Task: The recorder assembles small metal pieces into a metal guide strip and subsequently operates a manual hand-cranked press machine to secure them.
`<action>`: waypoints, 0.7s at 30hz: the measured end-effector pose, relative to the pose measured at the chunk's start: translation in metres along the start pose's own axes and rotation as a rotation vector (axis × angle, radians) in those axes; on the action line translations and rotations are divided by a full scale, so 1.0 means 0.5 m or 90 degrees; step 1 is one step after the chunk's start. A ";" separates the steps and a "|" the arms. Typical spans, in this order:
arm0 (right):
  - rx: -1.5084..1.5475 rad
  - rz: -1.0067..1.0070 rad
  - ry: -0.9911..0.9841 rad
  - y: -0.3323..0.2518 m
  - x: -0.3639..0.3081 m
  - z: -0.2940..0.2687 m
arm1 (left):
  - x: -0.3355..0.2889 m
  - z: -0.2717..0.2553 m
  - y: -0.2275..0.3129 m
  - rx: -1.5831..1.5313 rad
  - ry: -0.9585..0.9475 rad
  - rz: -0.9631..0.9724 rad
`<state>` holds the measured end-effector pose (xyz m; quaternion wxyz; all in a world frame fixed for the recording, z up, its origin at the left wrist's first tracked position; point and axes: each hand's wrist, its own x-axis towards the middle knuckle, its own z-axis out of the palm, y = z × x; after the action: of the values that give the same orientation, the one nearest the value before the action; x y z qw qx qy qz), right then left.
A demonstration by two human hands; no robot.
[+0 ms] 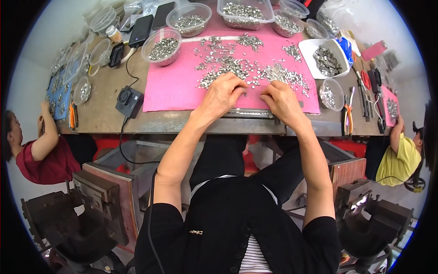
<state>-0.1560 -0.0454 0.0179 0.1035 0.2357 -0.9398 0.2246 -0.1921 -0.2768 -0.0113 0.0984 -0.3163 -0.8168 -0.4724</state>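
Small shiny metal pieces (228,68) lie in loose piles across a pink mat (169,91) on the bench. Over the near part of the mat, my left hand (222,95) has its thumb and forefinger pinched together. A tiny metal bit shows close to its fingertips, too small to name. A short gap to the right, my right hand (281,101) is closed too, its fingers curled against the thumb. Whatever sits between those fingertips is hidden. Both hands are just in front of the largest pile, and a metal strip (248,112) runs along the bench edge below them.
Clear tubs (162,57) of metal pieces ring the mat, with a white tray (306,48) at right. A black power adapter (129,101) with a cable stands left. Orange-handled pliers (348,114) lie right. Co-workers (48,153) sit at both sides.
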 end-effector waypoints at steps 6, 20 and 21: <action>0.122 0.048 -0.026 0.004 -0.008 -0.002 | -0.007 -0.023 0.015 0.007 0.049 -0.021; 0.205 0.067 0.084 -0.053 -0.032 -0.002 | -0.051 -0.066 0.006 0.128 0.008 -0.025; 0.215 0.065 0.093 -0.061 -0.035 -0.002 | -0.053 -0.070 0.014 0.156 -0.007 -0.027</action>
<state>-0.1257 -0.0621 0.0249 0.1189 0.1845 -0.8895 0.4007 -0.1721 -0.3148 0.0000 0.1220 -0.2867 -0.8756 -0.3692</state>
